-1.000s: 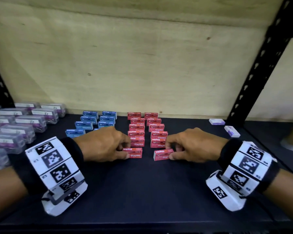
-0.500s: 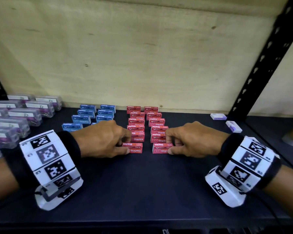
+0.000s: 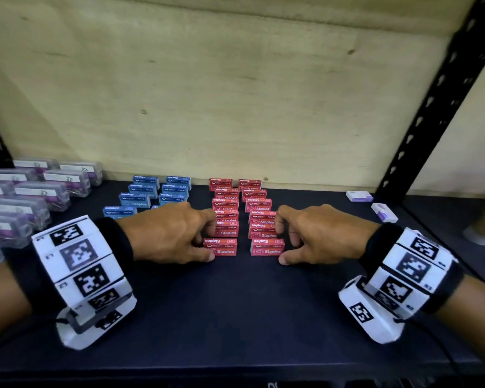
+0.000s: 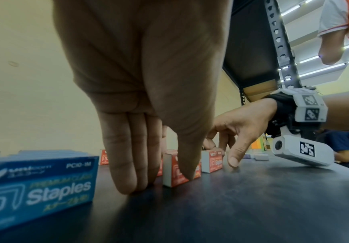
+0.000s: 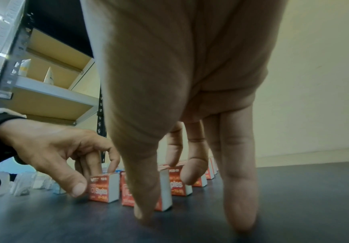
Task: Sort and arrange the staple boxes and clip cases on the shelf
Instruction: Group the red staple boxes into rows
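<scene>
Two red staple boxes sit side by side at the centre of the head view, at the front of two columns of red boxes running back toward the wall. The left front red box (image 3: pixel 220 247) is pinched by the left hand (image 3: pixel 168 233): the thumb lies against its near face and the curled fingers (image 4: pixel 127 156) come down at its left end and behind it. The right front red box (image 3: pixel 267 247) stands just beside the right hand (image 3: pixel 319 233), whose thumb tip rests on the dark shelf (image 3: pixel 235 317) at the box's right corner; its fingers (image 5: pixel 194 164) are loosely curled above the boxes behind, and whether they touch any box cannot be told. Left of the red columns stand two columns of blue staple boxes (image 3: pixel 135 200). Further left, clear clip cases (image 3: pixel 39 191) line the frame's left edge. Two small white-and-purple boxes (image 3: pixel 384 212) lie at the right, near a black upright post (image 3: pixel 431 107).
</scene>
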